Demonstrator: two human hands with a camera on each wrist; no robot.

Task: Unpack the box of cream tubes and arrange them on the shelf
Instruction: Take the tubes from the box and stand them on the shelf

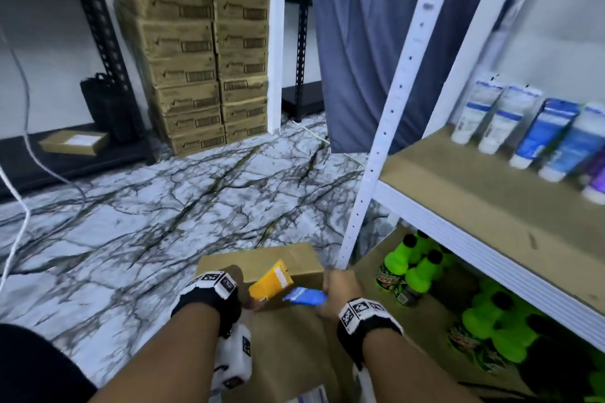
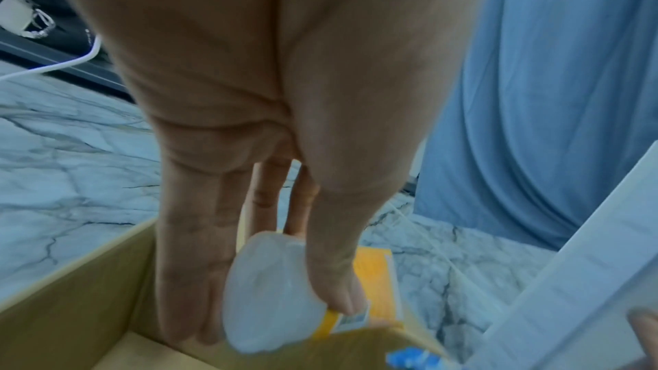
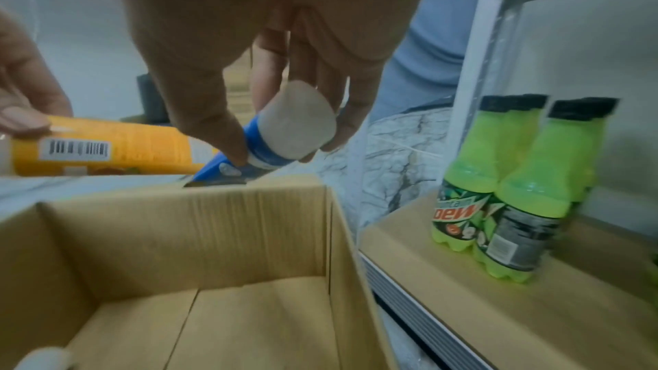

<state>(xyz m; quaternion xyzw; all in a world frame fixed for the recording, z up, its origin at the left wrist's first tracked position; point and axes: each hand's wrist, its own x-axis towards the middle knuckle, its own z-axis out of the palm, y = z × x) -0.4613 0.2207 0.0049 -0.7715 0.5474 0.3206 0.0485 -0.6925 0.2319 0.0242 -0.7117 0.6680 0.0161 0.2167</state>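
Head view: both hands work above an open cardboard box [image 1: 288, 327] standing on the marble floor [image 1: 147, 206], at 6 o'clock in the frame. The left hand [image 1: 234, 281] grasps a yellow tube [image 1: 270, 280]; in the left-wrist view the thumb and fingers [image 2: 192, 277] close round the tube just below its white cap [image 2: 267, 291], cap toward the camera, the body pointing away over the box's far wall. The right hand [image 1: 340, 289] grasps a blue tube [image 1: 306, 297]; in the right-wrist view the thumb and fingers [image 3: 217, 111] pinch it at its white cap [image 3: 297, 120], the blue body angled down toward the far box rim at 7 o'clock from the cap. The two tubes lie close together, yellow at 10 o'clock from blue; whether they touch cannot be told.

The box interior [image 3: 213, 277] shows bare cardboard; a white cap [image 3: 42, 359] shows at its near left corner.

At 3 o'clock stands a white shelf [image 1: 458, 206]. On its upper board a row of tubes [image 1: 523, 127] stands cap-down, leaning on the back wall: white, blue and, at the frame's edge, purple. On the lower board, green bottles [image 3: 512, 187] with black caps stand just right of the box.

At 11 o'clock: stacked cartons [image 1: 203, 42]. At 1 o'clock: a blue curtain [image 1: 360, 42].
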